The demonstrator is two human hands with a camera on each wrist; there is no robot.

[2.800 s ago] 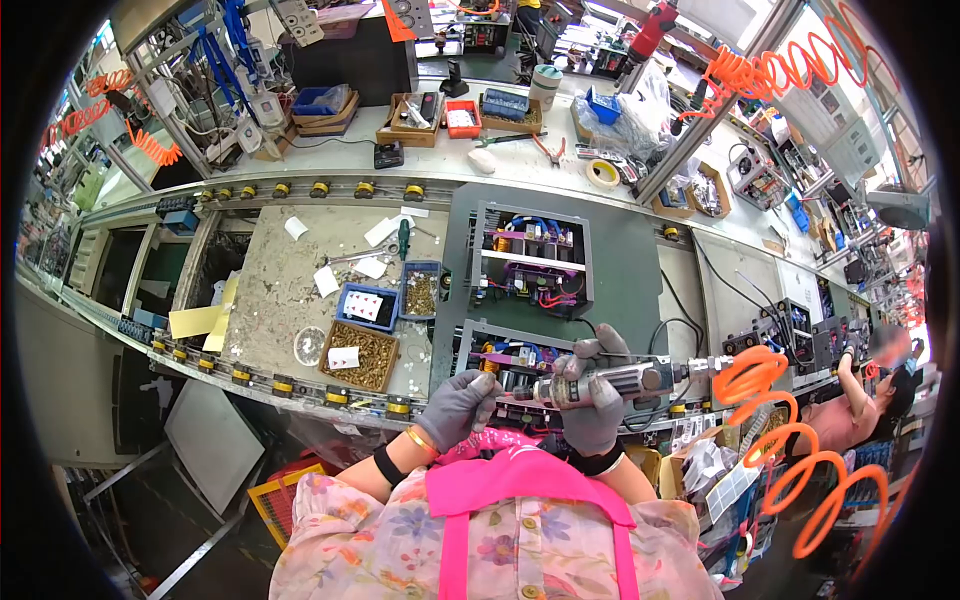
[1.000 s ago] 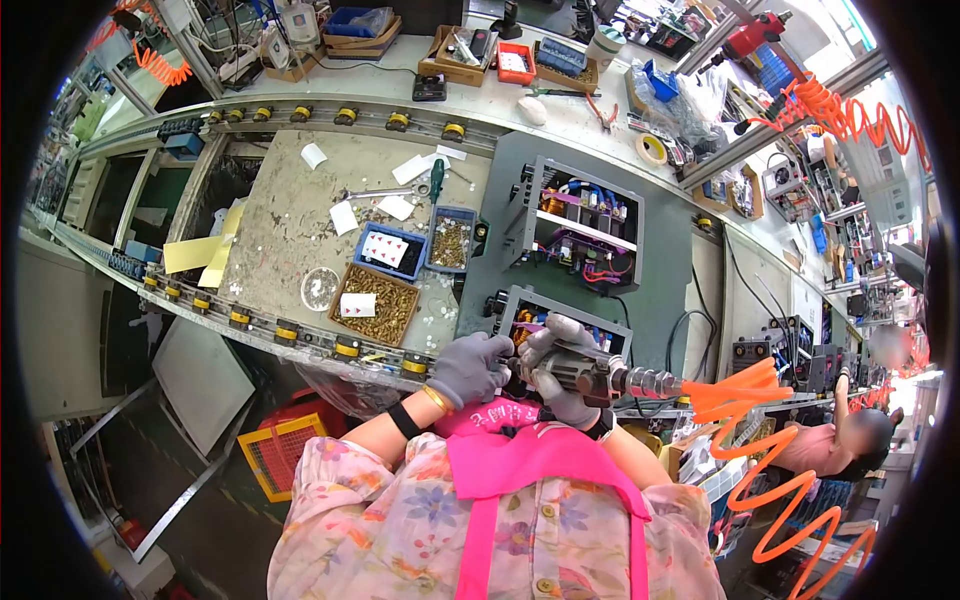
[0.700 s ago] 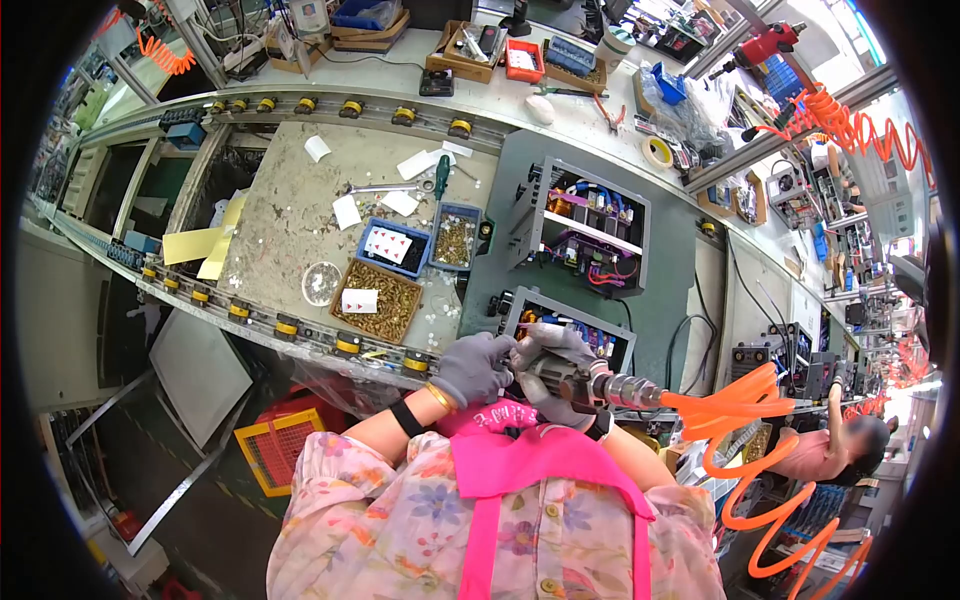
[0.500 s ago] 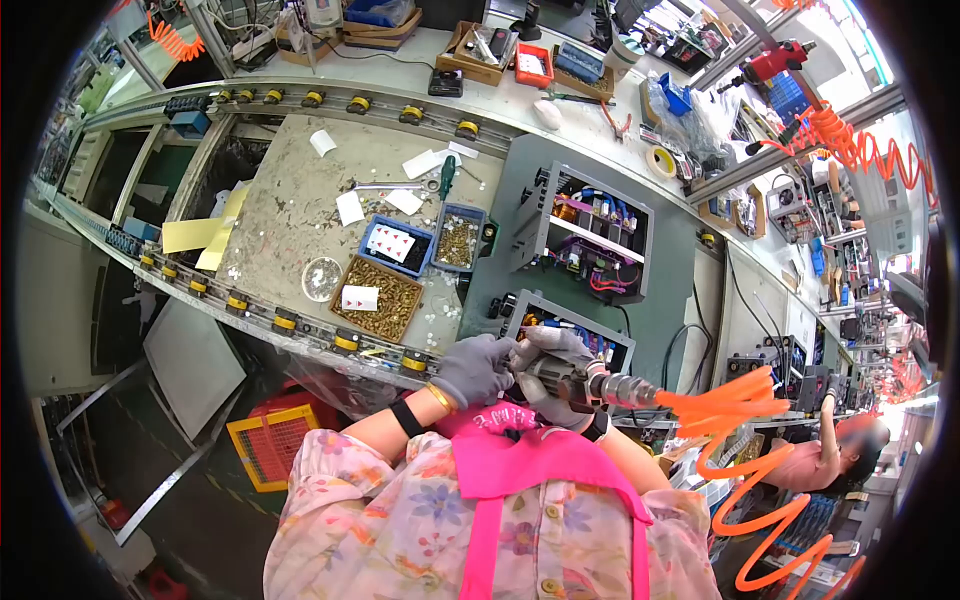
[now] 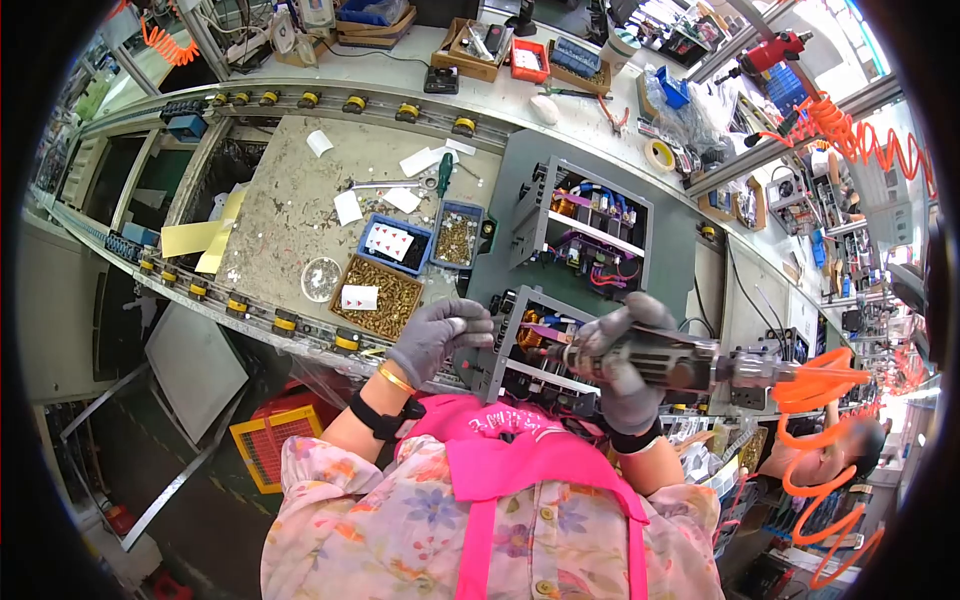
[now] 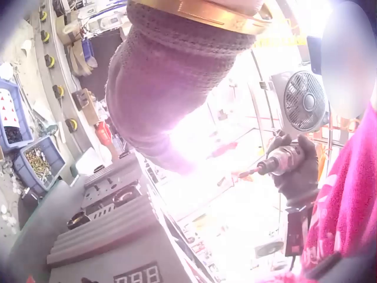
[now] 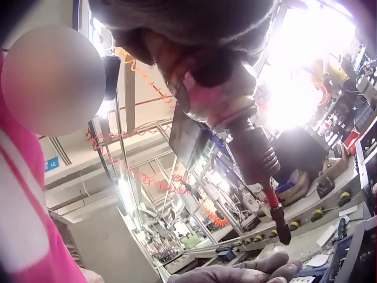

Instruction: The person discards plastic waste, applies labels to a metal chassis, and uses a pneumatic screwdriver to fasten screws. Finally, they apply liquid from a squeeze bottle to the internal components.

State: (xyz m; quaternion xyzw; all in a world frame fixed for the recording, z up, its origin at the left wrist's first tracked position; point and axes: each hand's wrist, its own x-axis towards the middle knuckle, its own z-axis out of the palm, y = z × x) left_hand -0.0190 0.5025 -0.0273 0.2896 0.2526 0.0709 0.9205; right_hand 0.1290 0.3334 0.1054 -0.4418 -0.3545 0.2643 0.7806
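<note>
My right hand, in a grey glove, grips a pneumatic screwdriver held level, with its bit pointing left over the near open electronics unit. An orange coiled hose trails from its rear. My gloved left hand reaches to the unit's left edge with fingers stretched out; I see nothing held in it. The left wrist view shows the back of the left hand and, beyond it, the right hand with the screwdriver. In the right wrist view the screwdriver points down toward the left hand's fingers.
A second open unit stands behind on the grey pallet. To the left lie a wooden tray of brass screws, two blue bins and a glass dish. Another person sits at the right.
The hands were together at the near unit's front edge. They have parted: the right hand has lifted the screwdriver up and to the right, and the left hand has moved left.
</note>
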